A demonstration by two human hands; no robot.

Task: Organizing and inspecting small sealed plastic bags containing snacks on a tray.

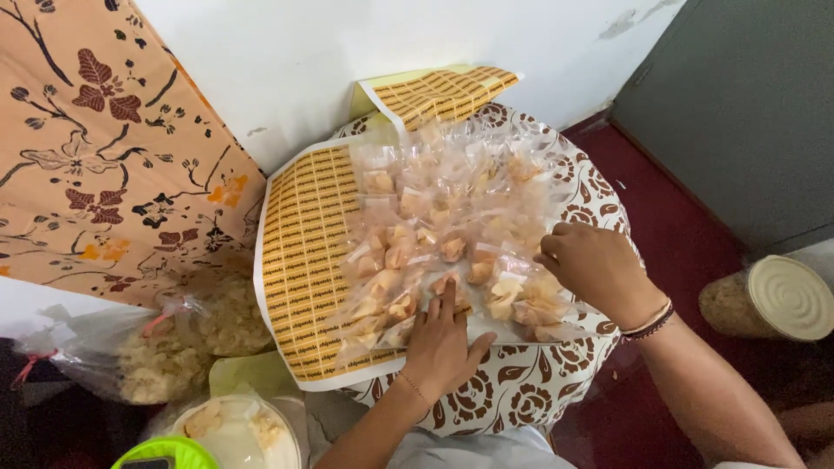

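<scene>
A heap of small clear plastic packets (pixel 434 217) filled with pale orange chips lies on a sheet of yellow paper with brown print (pixel 304 234). The sheet covers a round table with a white and brown flowered cloth (pixel 521 386). My left hand (pixel 441 343) rests flat on the near edge of the heap, fingers spread and pressing on the packets. At the right side of the pile, my right hand (pixel 591 265) has its fingers curled around one packet. A bracelet sits on each wrist.
A clear bag of pale chips (pixel 182 343) tied with a red band lies at the left. A bowl of chips (pixel 239 430) and a green lid (pixel 165 453) sit below it. A round tin (pixel 777 300) stands on the dark red floor at right. Behind are a white wall and an orange flowered cloth (pixel 104 148).
</scene>
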